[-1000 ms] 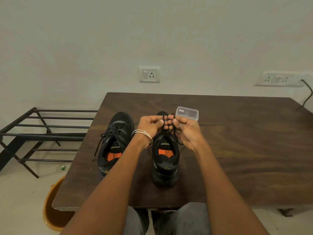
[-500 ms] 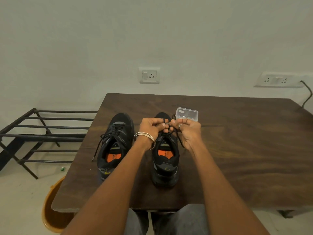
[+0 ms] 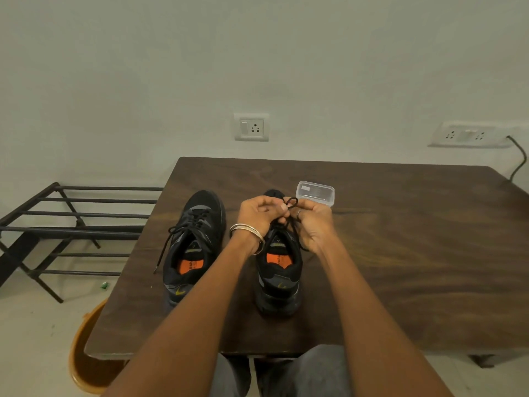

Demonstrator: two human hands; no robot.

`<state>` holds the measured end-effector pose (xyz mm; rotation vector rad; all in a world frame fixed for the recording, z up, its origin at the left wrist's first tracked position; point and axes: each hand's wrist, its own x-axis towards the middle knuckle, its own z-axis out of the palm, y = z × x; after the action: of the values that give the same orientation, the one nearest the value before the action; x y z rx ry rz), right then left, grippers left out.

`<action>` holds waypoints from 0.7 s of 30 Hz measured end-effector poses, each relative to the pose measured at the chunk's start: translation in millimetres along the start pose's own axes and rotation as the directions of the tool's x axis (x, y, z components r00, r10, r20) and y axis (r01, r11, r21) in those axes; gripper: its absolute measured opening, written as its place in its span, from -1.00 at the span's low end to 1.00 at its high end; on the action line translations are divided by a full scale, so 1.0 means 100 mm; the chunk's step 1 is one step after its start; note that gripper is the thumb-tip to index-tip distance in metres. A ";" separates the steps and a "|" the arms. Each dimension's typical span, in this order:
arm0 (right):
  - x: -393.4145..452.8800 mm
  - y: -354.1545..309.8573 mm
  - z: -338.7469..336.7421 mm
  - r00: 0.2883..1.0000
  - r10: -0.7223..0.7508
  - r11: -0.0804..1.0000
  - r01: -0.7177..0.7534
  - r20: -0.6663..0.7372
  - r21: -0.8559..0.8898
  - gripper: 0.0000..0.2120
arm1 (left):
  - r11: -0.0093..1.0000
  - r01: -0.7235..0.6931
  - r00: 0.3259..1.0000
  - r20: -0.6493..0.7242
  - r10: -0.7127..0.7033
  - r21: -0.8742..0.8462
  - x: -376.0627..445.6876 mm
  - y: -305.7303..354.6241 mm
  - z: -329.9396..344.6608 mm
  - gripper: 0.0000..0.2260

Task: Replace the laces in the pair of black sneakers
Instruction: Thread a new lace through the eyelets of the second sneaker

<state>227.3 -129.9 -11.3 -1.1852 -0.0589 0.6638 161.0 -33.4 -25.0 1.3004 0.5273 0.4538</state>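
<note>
Two black sneakers with orange insoles stand side by side on the dark wooden table (image 3: pixel 400 253), toes away from me. The left sneaker (image 3: pixel 191 247) is laced, and one lace end trails over its left side. Above the tongue of the right sneaker (image 3: pixel 279 276) both my hands pinch its black lace (image 3: pixel 290 202). My left hand (image 3: pixel 262 213), with metal bangles at the wrist, grips one strand. My right hand (image 3: pixel 313 224), with a ring, holds a small loop of lace that sticks up between the two hands. The hands hide the front of that shoe.
A small clear plastic box (image 3: pixel 316 193) lies just behind my right hand. Left of the table stands a black metal rack (image 3: pixel 71 224). An orange bucket (image 3: pixel 86 353) sits on the floor under the table's front left corner. Wall sockets and a cable are behind.
My hands have drawn closer together over the right sneaker and worked the lace; a small loop now stands up between my fingers. The left sneaker has not moved.
</note>
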 end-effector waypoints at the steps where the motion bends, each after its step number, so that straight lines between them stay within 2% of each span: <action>1: 0.01 0.00 -0.01 1.000 -0.014 1.000 0.014 0.007 -0.028 -0.75 | 0.999 0.029 1.000 -0.011 -0.029 -0.032 0.01 0.00 -0.01 -0.75; 4: 0.02 0.00 -0.05 0.997 -0.056 0.987 0.064 0.056 -0.150 -0.75 | 0.993 0.087 0.996 -0.002 -0.087 -0.077 0.01 0.02 -0.03 -0.63; 7: 0.04 0.00 -0.09 0.990 -0.062 0.966 0.092 0.128 -0.241 -0.72 | 0.997 0.065 0.998 0.020 -0.064 -0.032 0.00 0.02 -0.01 -0.78; 11: 0.00 -0.03 -0.13 0.976 0.007 0.987 0.029 0.217 -0.161 -0.74 | 0.996 0.075 0.993 -0.088 -0.079 -0.052 0.01 -0.01 0.02 -0.89; 17: 0.01 -0.01 -0.10 0.992 -0.039 0.992 0.053 0.118 -0.116 -0.84 | 0.996 0.082 0.979 -0.182 -0.088 -0.042 0.02 0.00 0.10 -0.97; 21: -0.02 -0.02 -0.07 0.997 -0.010 1.000 0.011 0.071 -0.017 -0.90 | 0.993 0.092 0.984 -0.146 -0.102 -0.070 0.02 0.01 0.06 -0.95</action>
<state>229.5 -137.0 -12.0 -1.1767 -0.1310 0.6975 165.9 -36.3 -23.0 1.1803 0.6936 0.4855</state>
